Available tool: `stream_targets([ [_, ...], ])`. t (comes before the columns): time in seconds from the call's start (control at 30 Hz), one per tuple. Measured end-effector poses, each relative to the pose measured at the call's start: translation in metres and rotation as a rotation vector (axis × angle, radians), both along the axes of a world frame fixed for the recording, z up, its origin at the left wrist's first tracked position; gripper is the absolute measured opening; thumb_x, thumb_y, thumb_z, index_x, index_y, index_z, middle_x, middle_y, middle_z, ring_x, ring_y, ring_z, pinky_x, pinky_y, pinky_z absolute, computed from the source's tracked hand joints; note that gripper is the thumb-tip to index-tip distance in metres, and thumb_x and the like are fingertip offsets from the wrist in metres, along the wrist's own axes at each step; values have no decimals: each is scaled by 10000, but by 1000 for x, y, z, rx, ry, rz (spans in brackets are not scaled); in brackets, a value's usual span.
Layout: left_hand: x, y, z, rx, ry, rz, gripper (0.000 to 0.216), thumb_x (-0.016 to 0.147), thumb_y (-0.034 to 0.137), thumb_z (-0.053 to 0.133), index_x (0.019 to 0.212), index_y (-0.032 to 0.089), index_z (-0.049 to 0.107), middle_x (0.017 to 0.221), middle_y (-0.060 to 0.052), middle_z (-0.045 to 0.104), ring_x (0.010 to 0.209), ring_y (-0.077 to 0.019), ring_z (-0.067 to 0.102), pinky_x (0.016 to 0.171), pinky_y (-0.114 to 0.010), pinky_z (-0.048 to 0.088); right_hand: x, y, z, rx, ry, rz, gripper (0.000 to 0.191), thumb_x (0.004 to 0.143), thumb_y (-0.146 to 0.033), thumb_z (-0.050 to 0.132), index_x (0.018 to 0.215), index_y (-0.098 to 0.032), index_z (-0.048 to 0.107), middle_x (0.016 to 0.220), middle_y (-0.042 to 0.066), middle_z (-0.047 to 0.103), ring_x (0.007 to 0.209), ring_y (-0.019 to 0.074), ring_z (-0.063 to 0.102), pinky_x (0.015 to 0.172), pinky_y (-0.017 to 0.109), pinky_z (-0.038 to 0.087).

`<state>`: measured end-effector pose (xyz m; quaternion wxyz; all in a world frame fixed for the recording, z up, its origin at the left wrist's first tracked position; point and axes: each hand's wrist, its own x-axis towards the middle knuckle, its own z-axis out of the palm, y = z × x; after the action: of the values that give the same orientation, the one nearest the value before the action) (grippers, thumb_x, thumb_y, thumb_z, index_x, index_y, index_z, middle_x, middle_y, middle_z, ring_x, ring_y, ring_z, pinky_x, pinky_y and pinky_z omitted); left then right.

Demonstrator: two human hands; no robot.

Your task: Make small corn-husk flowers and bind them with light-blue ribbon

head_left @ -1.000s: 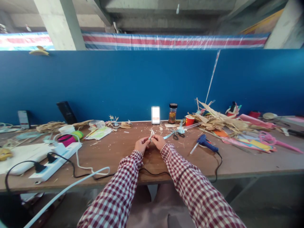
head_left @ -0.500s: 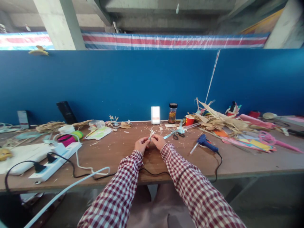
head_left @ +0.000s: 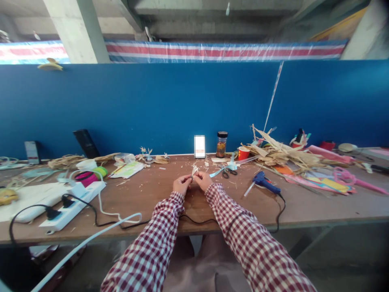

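Close together over the middle of the table, both of my hands pinch a small bundle of pale husk strips [head_left: 195,170], whose tips fan upward above the fingers. My left hand [head_left: 182,185] is closed on its lower part from the left. From the right, my right hand [head_left: 203,180] grips it with thumb and forefinger. The lower end is hidden by the fingers. Pale scraps lie just beyond the hands. Scissors [head_left: 225,174] with dark handles and a light blue ribbon [head_left: 231,166] lie to the right, apart from the hands.
A blue glue gun [head_left: 265,182] with its cord lies right. Behind it are dry husks [head_left: 284,150], a red cup [head_left: 243,153] and a jar [head_left: 221,144]. On the left are a power strip [head_left: 77,205] and small husk flowers [head_left: 146,154]. A black cable crosses the table's front edge.
The view shifts very slightly. Both hands keep the same pinch on the husk strips, with hardly any visible movement.
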<state>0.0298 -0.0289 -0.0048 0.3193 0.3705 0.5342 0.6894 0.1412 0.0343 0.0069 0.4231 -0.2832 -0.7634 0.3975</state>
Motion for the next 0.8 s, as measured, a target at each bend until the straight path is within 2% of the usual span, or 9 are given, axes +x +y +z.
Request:
stream_targets([
  [0.17, -1, 0, 0, -34, -25, -8, 458, 577, 257, 709, 996, 98, 617, 582, -12, 635, 391, -55, 465, 401, -186, 404, 1, -3, 3, -34, 11, 6, 170, 699, -312, 528, 684, -153, 587, 626, -2, 574, 600, 124, 512, 593, 248, 423],
  [0.37, -2, 2, -3, -54, -40, 5, 360, 576, 304, 709, 859, 90, 652, 575, -26, 640, 373, -59, 469, 385, -186, 388, 2, -8, 6, -145, 17, 35, 147, 746, -282, 472, 788, -175, 564, 593, -1, 591, 424, 108, 511, 442, 239, 420],
  [0.47, -3, 3, -3, -56, -63, 29, 375, 574, 300, 709, 880, 92, 648, 545, -8, 621, 369, -59, 468, 391, -189, 394, 2, -6, 4, -180, 29, 18, 144, 757, -265, 463, 831, -187, 558, 591, 3, 600, 409, 114, 527, 422, 238, 418],
  [0.6, -4, 5, -4, -43, -112, 35, 446, 577, 283, 709, 967, 86, 622, 564, -4, 618, 370, -52, 464, 412, -197, 410, 2, 0, 0, -198, 62, -18, 170, 752, -233, 461, 876, -181, 565, 644, 18, 616, 462, 120, 554, 459, 245, 438],
  [0.8, -4, 6, -6, -5, -155, 54, 331, 594, 314, 683, 840, 96, 646, 580, 4, 601, 384, -43, 455, 407, -187, 389, 2, 6, -3, -181, 116, -5, 188, 741, -277, 500, 848, -163, 605, 689, 31, 623, 610, 131, 592, 589, 255, 469],
])
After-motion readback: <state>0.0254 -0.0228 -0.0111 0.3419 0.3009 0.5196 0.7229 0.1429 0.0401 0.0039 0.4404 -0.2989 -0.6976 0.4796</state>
